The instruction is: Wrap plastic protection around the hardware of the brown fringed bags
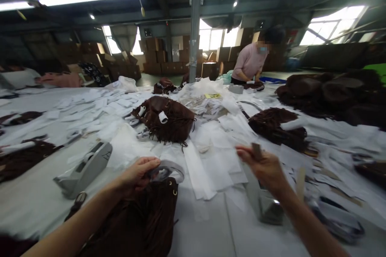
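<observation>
My left hand [141, 173] is closed on a looped strap [170, 167] with a pale grey wrapping, at the top of a dark brown fringed bag [135, 221]. Gold-coloured rings show near that bag's upper right corner. My right hand [267, 168] is raised to the right, apart from the bag, its fingers bent together. A small flat brown piece [256, 151] sticks up from them; its kind is unclear. Just below the right hand stands a grey tape dispenser [271, 209], partly hidden by the wrist. Left of my left hand is another grey tape dispenser [86, 168].
Another brown fringed bag [171, 118] lies ahead among white paper sheets [208, 156]. More brown bags [277, 126] lie to the right, before a dark heap [331, 92]. Across the table a person in a pink top [245, 64] handles a brown item. A pillar [194, 28] rises behind.
</observation>
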Action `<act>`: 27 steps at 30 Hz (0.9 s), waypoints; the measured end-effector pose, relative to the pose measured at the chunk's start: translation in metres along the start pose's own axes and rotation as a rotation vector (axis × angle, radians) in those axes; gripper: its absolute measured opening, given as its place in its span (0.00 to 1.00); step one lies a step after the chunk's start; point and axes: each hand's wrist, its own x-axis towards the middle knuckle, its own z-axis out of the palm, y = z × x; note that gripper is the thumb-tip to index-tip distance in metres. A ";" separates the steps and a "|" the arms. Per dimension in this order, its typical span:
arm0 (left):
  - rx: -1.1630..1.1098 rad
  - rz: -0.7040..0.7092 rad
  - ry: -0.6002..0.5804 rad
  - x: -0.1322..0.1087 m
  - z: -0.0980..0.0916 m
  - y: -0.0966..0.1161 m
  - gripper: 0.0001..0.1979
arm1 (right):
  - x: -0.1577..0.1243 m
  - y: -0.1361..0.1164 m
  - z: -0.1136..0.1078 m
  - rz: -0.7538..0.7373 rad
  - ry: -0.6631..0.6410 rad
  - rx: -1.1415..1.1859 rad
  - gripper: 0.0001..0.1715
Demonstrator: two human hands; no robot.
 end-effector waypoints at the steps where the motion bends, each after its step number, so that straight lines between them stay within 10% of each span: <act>1: 0.022 -0.002 -0.011 -0.002 0.003 0.002 0.14 | -0.004 -0.020 0.024 -0.084 -0.169 0.077 0.24; 8: -0.061 -0.075 -0.110 -0.007 -0.003 0.001 0.19 | -0.023 -0.074 0.134 -0.405 -0.637 0.137 0.29; 18: -0.429 -0.027 -0.207 0.011 -0.021 -0.022 0.21 | -0.033 -0.069 0.162 -0.287 -0.700 0.372 0.27; 27: -0.405 0.026 -0.225 0.044 -0.022 -0.016 0.19 | 0.003 -0.062 0.176 -0.393 -0.576 -0.136 0.28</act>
